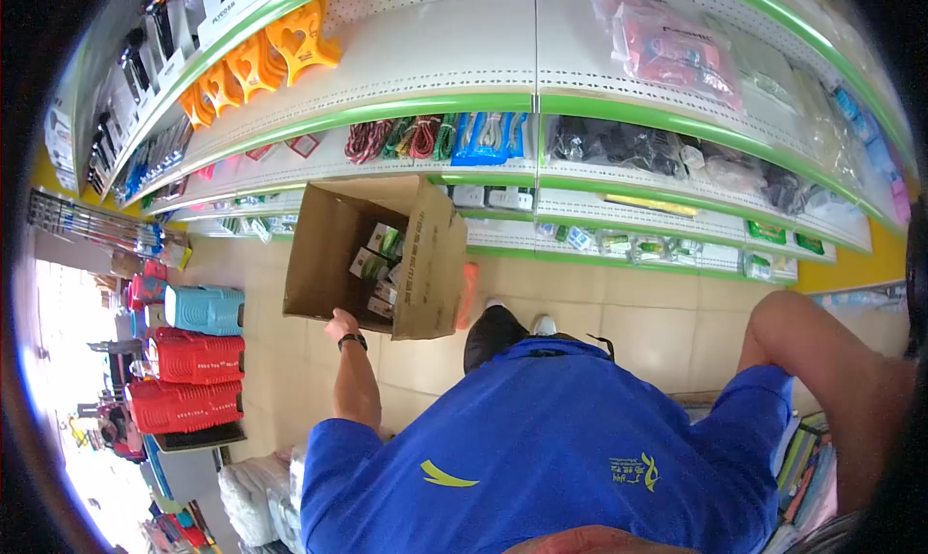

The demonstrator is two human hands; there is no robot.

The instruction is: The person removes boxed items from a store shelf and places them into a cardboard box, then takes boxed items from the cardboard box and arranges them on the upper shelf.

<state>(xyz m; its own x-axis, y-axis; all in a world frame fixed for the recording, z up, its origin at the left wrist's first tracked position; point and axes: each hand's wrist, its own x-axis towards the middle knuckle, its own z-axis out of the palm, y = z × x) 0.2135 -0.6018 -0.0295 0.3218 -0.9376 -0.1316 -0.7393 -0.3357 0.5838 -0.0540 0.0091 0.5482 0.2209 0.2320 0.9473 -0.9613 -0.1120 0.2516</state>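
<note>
My left hand [340, 324], with a dark band on the wrist, grips the near left edge of a cardboard box [432, 264]. The box has its top open toward me and printing down its right side. Inside it lie several small packages [377, 254] in white, brown and green. On my right, the upper arm and bent elbow [773, 317] show, the forearm folding back up toward the camera. My right hand itself is out of the picture.
Shelves with green edges [657, 109] run across ahead, holding orange plastic stools [300, 42], coiled cords [420, 136] and bagged goods [677, 51]. Red suitcase-like cases [198, 356] and a light blue one [205, 308] line the left. An orange strip [469, 293] shows beside the box.
</note>
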